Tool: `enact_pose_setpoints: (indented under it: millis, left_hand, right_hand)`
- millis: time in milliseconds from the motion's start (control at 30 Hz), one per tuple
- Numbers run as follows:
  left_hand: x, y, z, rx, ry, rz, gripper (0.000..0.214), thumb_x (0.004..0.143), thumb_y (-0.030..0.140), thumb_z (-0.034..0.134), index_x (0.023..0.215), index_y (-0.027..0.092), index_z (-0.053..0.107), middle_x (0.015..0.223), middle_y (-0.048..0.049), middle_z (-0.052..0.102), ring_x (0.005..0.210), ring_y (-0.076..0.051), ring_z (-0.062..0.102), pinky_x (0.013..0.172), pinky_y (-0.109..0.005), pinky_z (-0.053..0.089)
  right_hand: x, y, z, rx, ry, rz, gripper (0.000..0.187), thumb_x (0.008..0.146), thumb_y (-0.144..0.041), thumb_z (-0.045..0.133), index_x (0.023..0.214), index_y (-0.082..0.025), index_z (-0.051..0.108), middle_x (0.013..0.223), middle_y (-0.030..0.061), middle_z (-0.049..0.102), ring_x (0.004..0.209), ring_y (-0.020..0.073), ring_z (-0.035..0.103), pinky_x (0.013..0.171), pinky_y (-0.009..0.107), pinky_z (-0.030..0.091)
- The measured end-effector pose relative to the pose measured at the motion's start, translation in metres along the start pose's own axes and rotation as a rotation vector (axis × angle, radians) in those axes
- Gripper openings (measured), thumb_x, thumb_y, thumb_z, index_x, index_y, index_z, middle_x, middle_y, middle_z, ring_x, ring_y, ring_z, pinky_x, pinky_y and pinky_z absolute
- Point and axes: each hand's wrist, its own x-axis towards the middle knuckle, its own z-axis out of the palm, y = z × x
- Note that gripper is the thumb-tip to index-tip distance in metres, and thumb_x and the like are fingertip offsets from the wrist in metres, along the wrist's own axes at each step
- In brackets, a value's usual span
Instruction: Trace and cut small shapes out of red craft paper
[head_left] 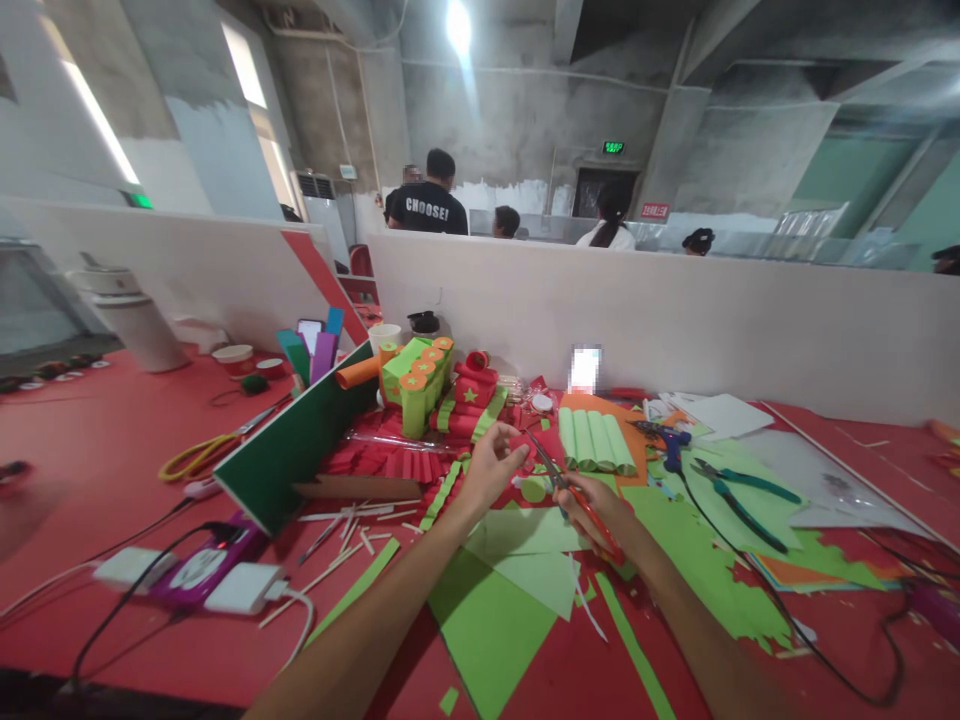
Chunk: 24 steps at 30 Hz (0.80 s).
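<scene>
My right hand (596, 512) is closed around the handles of a pair of scissors with orange-red grips (600, 525). The blades (546, 462) point up and left, close to the fingertips of my left hand (491, 465). That hand is pinched on what looks like a small piece of red paper (531, 455), its outline hard to separate from the red things behind it. Beneath both hands lie light green paper sheets (517, 535) and a brighter green sheet (495, 620). Just beyond the scissors sits a row of pale green paper rolls (596, 440).
Green and orange paper models (416, 385) and red paper rolls stand behind my left hand. A dark green board (292, 460) leans at left, beside yellow-handled scissors (199, 455) and a purple power strip (202, 570). Right lie a glue gun (667, 440), pliers (742, 495) and green scraps.
</scene>
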Motion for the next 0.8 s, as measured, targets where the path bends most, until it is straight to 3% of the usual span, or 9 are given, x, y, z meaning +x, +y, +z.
enact_pose_setpoints:
  millis: [300, 800]
  left_hand:
    - [0.0, 0.003, -0.001, -0.043, -0.02, -0.026, 0.037, 0.071, 0.04, 0.076, 0.089, 0.02, 0.051, 0.069, 0.0028, 0.062, 0.063, -0.014, 0.061, 0.062, -0.025, 0.046]
    - [0.002, -0.004, -0.007, 0.007, -0.085, -0.063, 0.039, 0.07, 0.039, 0.076, 0.093, 0.019, 0.05, 0.065, 0.0048, 0.057, 0.057, -0.011, 0.055, 0.054, -0.021, 0.039]
  right_hand:
    - [0.004, 0.003, -0.008, -0.005, -0.032, 0.055, 0.047, 0.083, -0.062, 0.058, 0.103, -0.019, 0.056, 0.049, -0.0074, 0.05, 0.03, 0.0085, 0.042, 0.028, 0.017, 0.034]
    - [0.001, 0.009, -0.005, -0.056, -0.043, -0.004, 0.042, 0.083, -0.059, 0.061, 0.098, -0.021, 0.054, 0.051, -0.008, 0.048, 0.03, 0.0079, 0.041, 0.027, 0.017, 0.035]
